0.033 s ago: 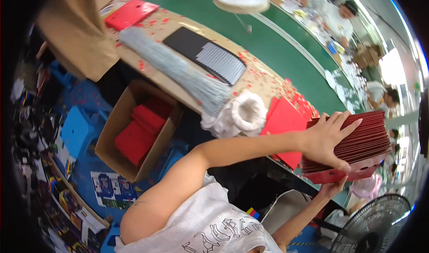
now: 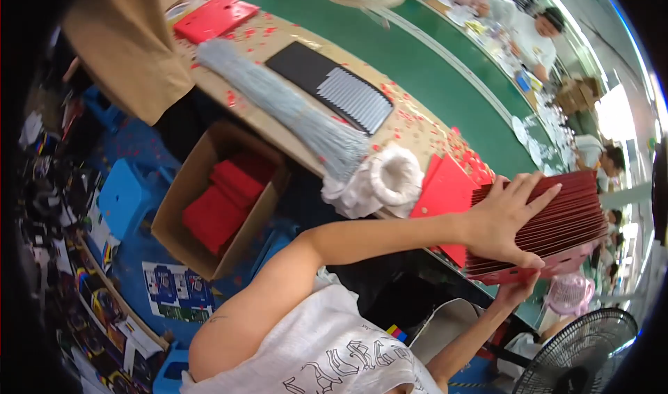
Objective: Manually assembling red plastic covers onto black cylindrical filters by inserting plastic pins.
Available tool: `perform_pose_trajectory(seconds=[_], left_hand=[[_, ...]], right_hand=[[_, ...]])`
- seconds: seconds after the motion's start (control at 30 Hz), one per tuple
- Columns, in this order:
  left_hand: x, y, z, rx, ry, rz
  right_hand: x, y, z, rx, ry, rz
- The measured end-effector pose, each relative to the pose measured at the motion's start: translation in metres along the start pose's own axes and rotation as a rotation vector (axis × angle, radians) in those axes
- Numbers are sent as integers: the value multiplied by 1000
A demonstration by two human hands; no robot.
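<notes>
Head view. The left hand (image 2: 497, 220) is spread across the side of a stack of red cards (image 2: 567, 213), its thumb along the lower edge; the stack is held up just beyond the right end of the tabletop (image 2: 254, 124). The right hand (image 2: 518, 292) supports the stack from below; its fingers are largely hidden, so how they are bent cannot be told. Just beside the stack, at the tabletop's right end, lie red sheets (image 2: 445, 192), with a white cloth ring (image 2: 376, 188) next to them on the near edge. A bundle of grey strands (image 2: 285, 108) runs along that edge. Toward the far edge lies a black board (image 2: 296, 63) partly covered by grey strips (image 2: 355, 98); a red folder (image 2: 217, 17) lies toward the left end. Below the near edge, a cardboard box (image 2: 182, 182) contains red packs (image 2: 216, 216).
</notes>
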State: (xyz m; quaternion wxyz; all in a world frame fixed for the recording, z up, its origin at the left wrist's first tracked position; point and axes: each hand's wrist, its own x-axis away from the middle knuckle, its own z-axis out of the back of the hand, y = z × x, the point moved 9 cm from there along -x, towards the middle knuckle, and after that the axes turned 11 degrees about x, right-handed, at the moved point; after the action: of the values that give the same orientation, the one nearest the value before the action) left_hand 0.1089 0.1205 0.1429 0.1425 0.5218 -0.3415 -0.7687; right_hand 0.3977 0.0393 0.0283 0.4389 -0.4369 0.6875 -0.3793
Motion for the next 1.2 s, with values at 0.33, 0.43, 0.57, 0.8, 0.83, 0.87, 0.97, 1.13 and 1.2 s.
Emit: perform_pose_trajectory(seconds=[0.33, 0.43, 0.57, 0.8, 0.83, 0.87, 0.97, 1.13, 1.2], left_hand=[[167, -20, 205, 149, 447, 312], [221, -30, 257, 577, 607, 279], [238, -6, 297, 779, 589, 393], [372, -80, 355, 899, 1050, 402], [353, -80, 358, 775, 1120, 409], [337, -80, 372, 683, 1148, 409], [279, -85, 427, 630, 1303, 392], [268, -122, 549, 329, 1639, 107], [234, -149, 592, 403, 1546, 181]], right_hand=[[-10, 101, -246, 295, -93, -182], [1, 126, -343, 311, -222, -311], [-9, 139, -401, 251, -318, -396], [-50, 218, -549, 3, -480, -639], [-61, 231, -567, 4, -446, -653], [-64, 244, -593, -3, -428, -678], [-97, 275, -628, 11, -393, -653], [-119, 339, -714, -127, -503, -695], [-160, 350, -737, -169, -425, -641]])
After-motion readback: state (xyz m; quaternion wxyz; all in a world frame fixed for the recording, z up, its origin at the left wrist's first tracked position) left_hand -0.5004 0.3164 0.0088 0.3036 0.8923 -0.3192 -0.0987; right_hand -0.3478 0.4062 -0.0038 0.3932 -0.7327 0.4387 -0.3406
